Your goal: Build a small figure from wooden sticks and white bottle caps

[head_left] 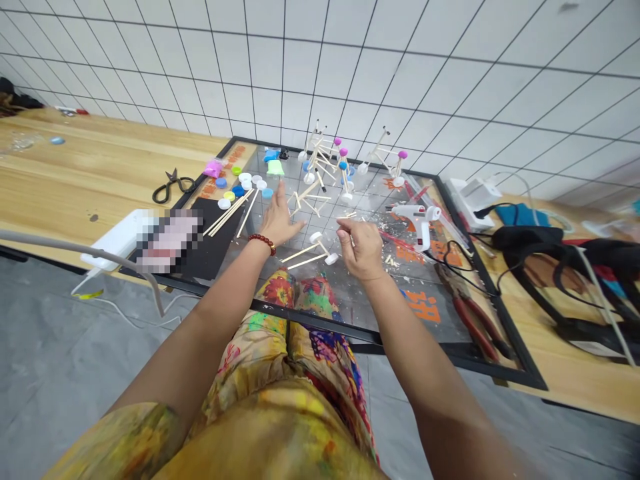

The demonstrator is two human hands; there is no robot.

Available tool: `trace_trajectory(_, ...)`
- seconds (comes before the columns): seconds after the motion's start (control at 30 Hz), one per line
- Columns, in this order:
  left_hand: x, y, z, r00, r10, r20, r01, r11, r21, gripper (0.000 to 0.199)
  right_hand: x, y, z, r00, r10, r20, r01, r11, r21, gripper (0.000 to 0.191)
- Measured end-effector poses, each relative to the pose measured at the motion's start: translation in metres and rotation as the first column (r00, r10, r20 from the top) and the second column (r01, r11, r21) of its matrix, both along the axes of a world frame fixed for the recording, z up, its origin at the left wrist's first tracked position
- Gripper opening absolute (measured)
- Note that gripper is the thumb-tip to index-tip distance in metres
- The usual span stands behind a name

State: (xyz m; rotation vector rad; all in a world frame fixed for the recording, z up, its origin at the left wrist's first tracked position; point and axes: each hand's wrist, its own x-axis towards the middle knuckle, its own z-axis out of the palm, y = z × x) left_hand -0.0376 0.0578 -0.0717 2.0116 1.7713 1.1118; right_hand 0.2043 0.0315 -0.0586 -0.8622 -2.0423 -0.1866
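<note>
My left hand (280, 223) is over the glass-topped board, fingers stretched out and apart, holding nothing I can see. Just beyond its fingertips lies a small frame of wooden sticks (311, 200). My right hand (363, 250) is curled in a pinch near the middle of the board; whatever may be between thumb and forefinger is hidden. Short stick pieces (350, 215) lie by its fingers. Between both hands rests a stick piece (306, 255) with a white bottle cap (331, 259) at its end. Several stick models (323, 153) with caps and pink balls stand at the back.
Left of my left hand are loose bottle caps (245, 179), skewer sticks (227, 215), coloured clay packs (274, 167) and black scissors (173, 187). To the right are a white glue gun (417, 217), red-handled pliers (475, 317), cables and a power strip (467, 203). A tiled wall rises behind.
</note>
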Motion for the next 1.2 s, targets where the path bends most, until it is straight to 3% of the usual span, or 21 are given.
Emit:
trace_trajectory(0.33,0.001,-0.006,0.005,1.0,0.008,0.008,-0.008,1.0,-0.021,0.12,-0.001,-0.002,0.002,0.999,0.048,0.015,-0.048,0.998,0.03,0.03)
trace_trajectory(0.8,0.004,-0.002,0.001,1.0,0.024,-0.007,-0.024,0.999,-0.024,0.122,-0.001,0.0,0.003,0.999,-0.018,0.03,0.017,1.0,0.003,0.035)
trace_trajectory(1.0,0.004,0.0,0.001,0.999,0.02,-0.032,-0.021,1.0,-0.018,0.122,0.008,0.005,0.003,0.994,-0.085,-0.061,0.089,0.994,0.059,0.033)
trace_trajectory(1.2,0.005,0.001,0.001,1.0,0.017,0.026,-0.017,1.0,-0.016,0.126,0.008,0.004,0.002,0.992,-0.106,-0.063,0.107,0.994,0.002,0.036)
